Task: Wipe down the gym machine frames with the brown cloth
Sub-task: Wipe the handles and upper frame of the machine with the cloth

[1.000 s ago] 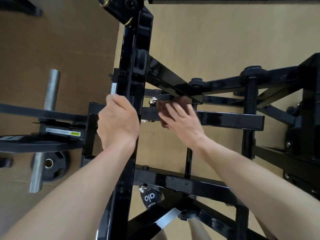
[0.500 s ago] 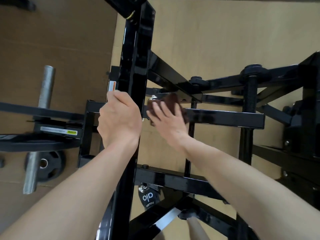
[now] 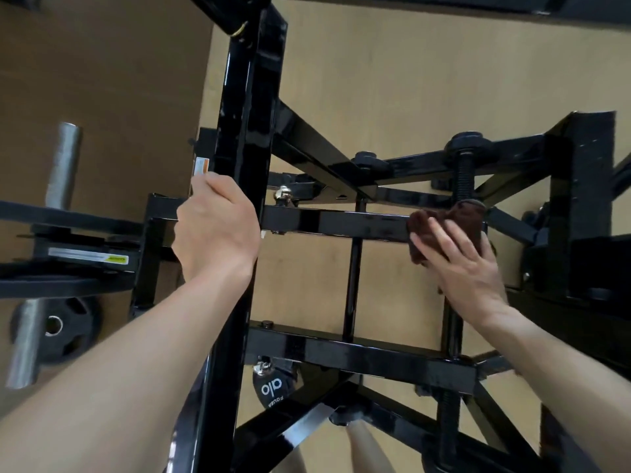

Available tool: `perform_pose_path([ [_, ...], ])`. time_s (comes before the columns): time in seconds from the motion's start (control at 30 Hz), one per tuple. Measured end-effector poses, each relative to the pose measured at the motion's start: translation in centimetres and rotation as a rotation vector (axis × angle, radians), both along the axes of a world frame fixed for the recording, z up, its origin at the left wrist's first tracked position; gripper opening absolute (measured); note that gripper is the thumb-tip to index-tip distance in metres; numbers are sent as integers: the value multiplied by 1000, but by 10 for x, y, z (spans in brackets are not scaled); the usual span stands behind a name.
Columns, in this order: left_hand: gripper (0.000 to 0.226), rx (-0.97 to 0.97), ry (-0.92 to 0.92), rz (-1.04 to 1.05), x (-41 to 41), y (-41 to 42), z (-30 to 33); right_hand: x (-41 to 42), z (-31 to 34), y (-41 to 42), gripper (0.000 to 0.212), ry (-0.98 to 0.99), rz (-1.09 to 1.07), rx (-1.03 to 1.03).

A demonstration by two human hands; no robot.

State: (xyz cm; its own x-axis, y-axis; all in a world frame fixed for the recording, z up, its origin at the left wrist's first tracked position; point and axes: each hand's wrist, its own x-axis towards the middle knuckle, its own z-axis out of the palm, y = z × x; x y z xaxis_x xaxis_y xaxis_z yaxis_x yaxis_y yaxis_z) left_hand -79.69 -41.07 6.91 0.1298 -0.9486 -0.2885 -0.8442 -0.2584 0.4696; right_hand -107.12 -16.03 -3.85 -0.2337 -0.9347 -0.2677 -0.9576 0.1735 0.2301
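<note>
Across the black frame [image 3: 358, 356] most bars look unwiped, I judge. Left hand [image 3: 215, 230] grips the upright [image 3: 252, 107]. Right hand [image 3: 461, 264], fingers straight, presses the cloth [image 3: 426, 223] onto the crossbar [image 3: 334, 223] at its right end.

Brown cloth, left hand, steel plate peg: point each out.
brown cloth [image 3: 423, 221]: head view, left folded edge on crossbar.
left hand [image 3: 216, 230]: head view, back of hand.
steel plate peg [image 3: 65, 165]: head view, upper shaft.
</note>
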Motion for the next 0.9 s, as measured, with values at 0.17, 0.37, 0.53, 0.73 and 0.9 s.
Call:
perform_pose_path([
  [0.17,43,-8,-11,2,0,0,-1,67,-20,-73,97,-104,-17,4],
  [0.37,41,-23,-31,10,-1,1,-1,177,-42,-191,79,-261,309,112],
  [0.53,44,-3,-7,1,0,0,1,124,-36,-147,80,-219,265,75],
  [0.73,44,-9,1,-8,0,2,1,28,0,-35,63,-147,-209,-47],
  [0.9,43,-13,-14,4,0,1,-1,88,-23,-92,61,-153,-411,-10],
])
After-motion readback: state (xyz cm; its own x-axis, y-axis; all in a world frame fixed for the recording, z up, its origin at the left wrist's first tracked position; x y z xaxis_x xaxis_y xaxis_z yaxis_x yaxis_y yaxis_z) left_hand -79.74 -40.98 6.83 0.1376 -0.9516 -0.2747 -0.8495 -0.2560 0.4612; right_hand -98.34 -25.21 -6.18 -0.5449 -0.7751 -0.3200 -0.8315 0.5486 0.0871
